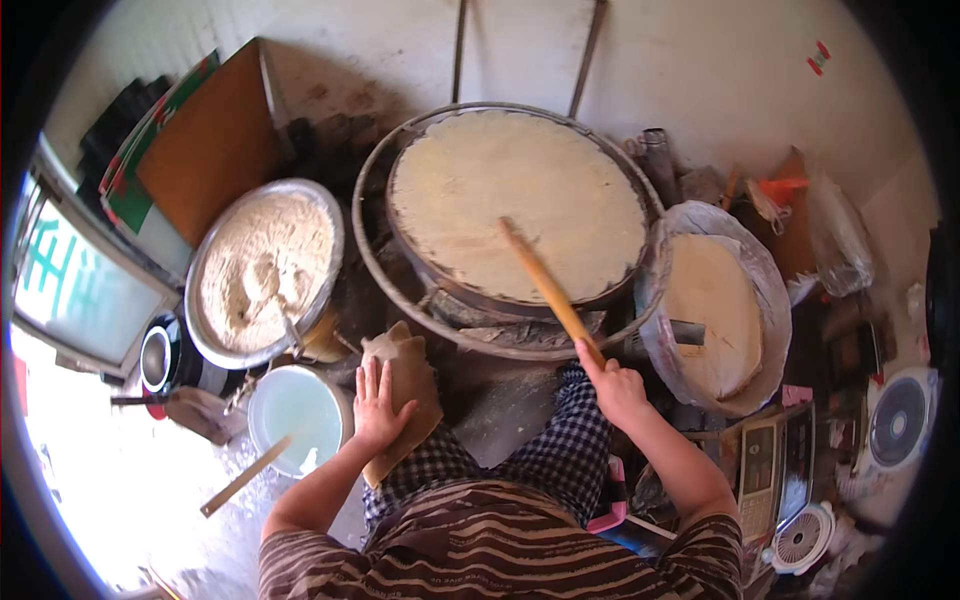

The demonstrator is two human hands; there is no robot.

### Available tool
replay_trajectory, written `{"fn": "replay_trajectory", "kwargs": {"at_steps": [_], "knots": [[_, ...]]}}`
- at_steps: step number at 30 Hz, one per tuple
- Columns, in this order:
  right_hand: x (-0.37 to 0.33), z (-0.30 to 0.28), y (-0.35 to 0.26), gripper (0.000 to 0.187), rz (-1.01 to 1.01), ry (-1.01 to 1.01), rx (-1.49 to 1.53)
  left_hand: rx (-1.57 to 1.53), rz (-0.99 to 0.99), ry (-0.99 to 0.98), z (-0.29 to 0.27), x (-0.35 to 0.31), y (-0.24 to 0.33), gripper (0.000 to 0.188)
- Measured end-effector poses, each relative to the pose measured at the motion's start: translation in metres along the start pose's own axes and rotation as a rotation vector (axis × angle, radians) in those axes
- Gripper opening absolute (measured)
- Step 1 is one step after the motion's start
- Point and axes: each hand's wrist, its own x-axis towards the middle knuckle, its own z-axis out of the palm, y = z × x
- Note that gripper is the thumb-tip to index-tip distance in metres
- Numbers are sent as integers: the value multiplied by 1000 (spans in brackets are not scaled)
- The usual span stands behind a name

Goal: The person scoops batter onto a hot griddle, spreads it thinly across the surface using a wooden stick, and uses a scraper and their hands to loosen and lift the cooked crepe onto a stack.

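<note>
The right hand has its fingers curled tight around the low end of a wooden stick. The stick slants up and to the left, and its far tip is over a big, thin, pale sheet of batter. I cannot tell if the tip touches it. The sheet covers almost all of the top of a round, dark griddle, right in front of the person. A metal ring goes around the griddle.

The left hand is not gripping anything — its fingers are spread out and lie on a tan cloth. The cloth rests over the left leg, on dark checked trousers.

To the left of the griddle is a big metal bowl with thick, pale batter in it, and a handle pokes out near the bowl's edge. Just below the bowl stands a white bucket of cloudy water, with a flat stick leaning out of it. To the right is a basin lined with clear plastic — pale, flat rounds lie inside it.
</note>
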Motion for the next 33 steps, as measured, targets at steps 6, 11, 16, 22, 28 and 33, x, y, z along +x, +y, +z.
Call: {"fn": "replay_trajectory", "kwargs": {"at_steps": [6, 11, 16, 22, 28, 33], "knots": [[57, -8, -15, 89, 117, 137, 318, -220, -59, 15, 2, -23, -5, 95], [52, -3, -69, 85, -231, 170, 659, -552, -208, -62, 9, -61, -20, 89], [71, -10, -117, 79, -370, 364, 704, -965, -418, -180, 37, -113, -69, 67], [41, -89, -158, 68, -675, -782, 1633, -1461, -1147, 140, 46, -183, -155, 35], [52, -78, -223, 61, -612, -1233, 1393, -1086, -1648, 1083, 25, -210, -265, 83], [80, -32, -282, 60, -540, -1312, 1545, -916, -1477, 1615, 0, -251, -356, 78]]}}
